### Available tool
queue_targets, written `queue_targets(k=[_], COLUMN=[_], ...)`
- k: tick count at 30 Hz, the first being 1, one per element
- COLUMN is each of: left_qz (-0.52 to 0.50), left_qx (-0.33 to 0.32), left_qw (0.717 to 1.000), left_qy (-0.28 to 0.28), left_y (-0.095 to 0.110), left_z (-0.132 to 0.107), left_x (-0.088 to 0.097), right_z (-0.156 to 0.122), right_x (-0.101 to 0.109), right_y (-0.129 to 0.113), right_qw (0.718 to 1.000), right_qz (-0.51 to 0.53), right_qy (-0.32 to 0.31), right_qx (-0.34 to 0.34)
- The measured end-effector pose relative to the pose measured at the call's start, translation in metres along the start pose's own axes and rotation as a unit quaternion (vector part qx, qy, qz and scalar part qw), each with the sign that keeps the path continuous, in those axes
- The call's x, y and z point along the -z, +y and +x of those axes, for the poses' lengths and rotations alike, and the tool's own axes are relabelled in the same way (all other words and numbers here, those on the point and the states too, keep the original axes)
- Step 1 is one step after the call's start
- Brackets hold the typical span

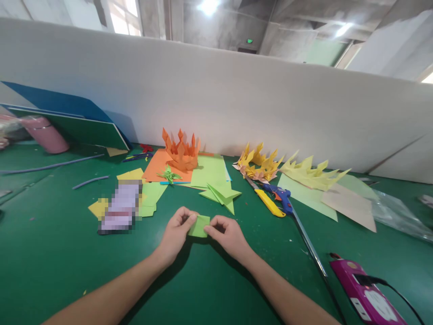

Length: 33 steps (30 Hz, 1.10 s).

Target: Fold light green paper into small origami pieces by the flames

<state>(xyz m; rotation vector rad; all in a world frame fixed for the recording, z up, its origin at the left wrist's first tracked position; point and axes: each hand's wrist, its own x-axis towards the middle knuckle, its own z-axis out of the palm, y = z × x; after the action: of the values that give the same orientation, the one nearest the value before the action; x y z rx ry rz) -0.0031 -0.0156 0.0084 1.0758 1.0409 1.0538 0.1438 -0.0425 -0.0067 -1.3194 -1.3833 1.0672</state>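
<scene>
A small folded piece of light green paper [199, 225] is held between both hands just above the green table [50, 253]. My left hand [177, 230] pinches its left edge with thumb and fingers closed. My right hand [228, 232] pinches its right edge in the same way. Just beyond the hands lie folded green paper points [221, 195] and flat green sheets [208, 171].
An orange paper crown [181, 151] stands on an orange sheet at the back. Yellow paper crowns [260, 164] [313, 174], a yellow utility knife [269, 203] and a blue glue gun [282, 198] lie to the right. A magenta device [365, 293] sits at the near right. A white partition [216, 90] closes off the back.
</scene>
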Motion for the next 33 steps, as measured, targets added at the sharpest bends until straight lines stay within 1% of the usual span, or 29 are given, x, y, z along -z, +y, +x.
queue_targets(k=[5,9,13,17,27,29,32,33], left_qz=[0.031,0.050,0.053,0.055,0.071,0.067,0.056,0.053], left_qx=[-0.021,-0.052,-0.052,-0.064,-0.116,-0.111,-0.109,-0.109], left_qw=[0.999,0.997,0.997,0.995,0.990,0.989,0.983,0.981], left_qy=[0.002,0.017,0.029,0.044,0.043,0.063,0.138,0.153], left_y=[-0.002,-0.002,-0.002,-0.004,-0.004,-0.003,-0.001,-0.001], left_z=[-0.002,-0.002,-0.002,-0.001,-0.005,-0.003,0.003,0.005], left_x=[-0.002,-0.002,-0.003,-0.004,-0.006,-0.004,0.002,0.004], right_z=[-0.002,-0.002,-0.002,-0.003,-0.007,-0.010,-0.014,-0.014], right_x=[-0.003,-0.005,-0.005,-0.007,-0.013,-0.014,-0.015,-0.015], right_y=[-0.001,0.001,0.002,-0.002,-0.003,-0.004,-0.007,-0.008], right_qw=[1.000,1.000,1.000,0.999,0.996,0.995,0.992,0.991], right_qz=[0.013,0.020,0.017,0.037,0.071,0.071,0.022,-0.002], right_qy=[-0.001,-0.004,-0.014,-0.034,-0.053,-0.072,-0.124,-0.132], right_qx=[-0.007,0.009,0.022,0.011,0.013,0.009,0.008,0.017])
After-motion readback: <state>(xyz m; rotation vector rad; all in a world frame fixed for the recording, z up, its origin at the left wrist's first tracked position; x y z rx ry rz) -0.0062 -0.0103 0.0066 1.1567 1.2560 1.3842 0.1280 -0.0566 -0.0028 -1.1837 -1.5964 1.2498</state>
